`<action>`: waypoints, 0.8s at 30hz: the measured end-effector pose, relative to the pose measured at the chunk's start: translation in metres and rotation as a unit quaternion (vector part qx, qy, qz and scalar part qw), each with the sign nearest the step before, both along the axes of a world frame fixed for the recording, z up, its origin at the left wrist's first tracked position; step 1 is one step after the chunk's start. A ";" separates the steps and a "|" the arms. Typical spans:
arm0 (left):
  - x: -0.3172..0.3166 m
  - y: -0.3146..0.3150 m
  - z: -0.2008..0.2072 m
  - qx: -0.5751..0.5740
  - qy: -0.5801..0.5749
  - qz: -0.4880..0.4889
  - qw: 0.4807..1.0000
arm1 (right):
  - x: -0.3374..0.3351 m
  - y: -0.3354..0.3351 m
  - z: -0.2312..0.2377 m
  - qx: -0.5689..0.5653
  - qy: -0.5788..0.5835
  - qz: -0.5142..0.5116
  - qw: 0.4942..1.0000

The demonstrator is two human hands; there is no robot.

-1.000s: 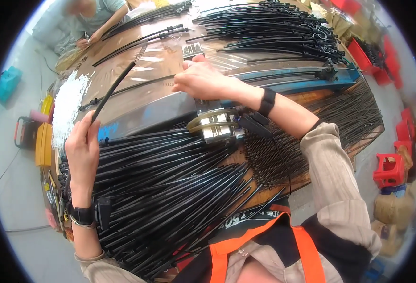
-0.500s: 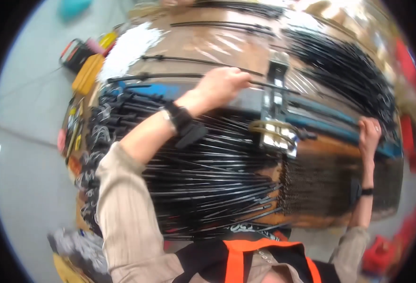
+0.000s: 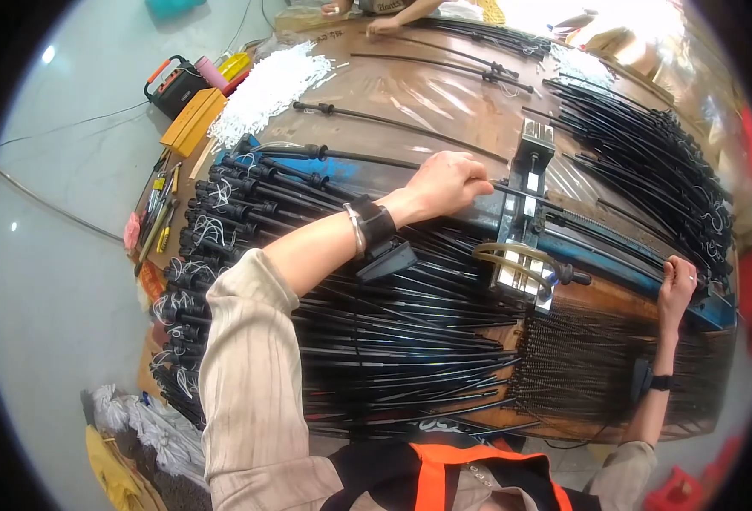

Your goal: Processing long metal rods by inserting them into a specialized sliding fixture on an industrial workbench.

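A long black rod-like cable (image 3: 376,159) with a thick collar near its left end lies across the bench. My left hand (image 3: 448,185) is closed around it, just left of an upright metal clamp fixture (image 3: 525,192). Beyond the fixture, a coil spring and dark rods (image 3: 602,232) run along a blue metal rail (image 3: 631,271). At the rail's right part my right hand (image 3: 677,291) has its fingers pinched together; what they grip is hidden. Below my left forearm lies a wide pile of black cables (image 3: 393,319), their collared ends to the left.
Thin dark springs (image 3: 597,349) lie right of the pile. More black cables (image 3: 648,157) are heaped at the far right. White small pieces (image 3: 265,89) are piled at far left, near a yellow box (image 3: 193,122) and hand tools (image 3: 161,204). Another person's hand (image 3: 384,27) is at the far edge.
The view has shifted, so the bench sits lower and farther right. My left hand is slightly nearer the clamp fixture. Another person's hands show more at the far edge.
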State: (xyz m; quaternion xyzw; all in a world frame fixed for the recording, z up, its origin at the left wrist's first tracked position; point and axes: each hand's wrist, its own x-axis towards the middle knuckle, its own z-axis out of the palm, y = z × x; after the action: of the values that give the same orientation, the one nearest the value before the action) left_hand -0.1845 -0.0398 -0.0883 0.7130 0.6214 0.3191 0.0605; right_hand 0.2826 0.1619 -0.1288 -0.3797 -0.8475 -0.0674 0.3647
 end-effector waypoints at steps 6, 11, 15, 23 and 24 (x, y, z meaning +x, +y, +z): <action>0.006 -0.007 0.002 0.033 0.012 0.009 0.999 | 0.000 -0.005 0.000 0.009 -0.008 -0.013 1.000; 0.011 0.002 -0.006 0.070 0.068 -0.010 0.995 | 0.007 -0.028 0.009 0.022 -0.040 0.000 0.999; 0.005 -0.001 -0.006 -0.032 0.124 0.008 0.992 | -0.069 -0.092 0.020 0.026 -0.035 0.085 0.995; 0.022 0.013 0.003 -0.086 0.153 0.049 0.983 | -0.070 -0.136 0.001 -0.047 -0.022 0.117 0.992; 0.022 0.012 0.003 -0.087 0.152 0.040 0.984 | -0.073 -0.140 0.001 -0.056 -0.015 0.125 0.990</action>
State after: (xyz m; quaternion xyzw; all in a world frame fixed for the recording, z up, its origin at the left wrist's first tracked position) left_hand -0.1621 -0.0275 -0.0856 0.7198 0.6767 0.1541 0.0142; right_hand 0.2100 0.0224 -0.1275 -0.2900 -0.8962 0.0205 0.3352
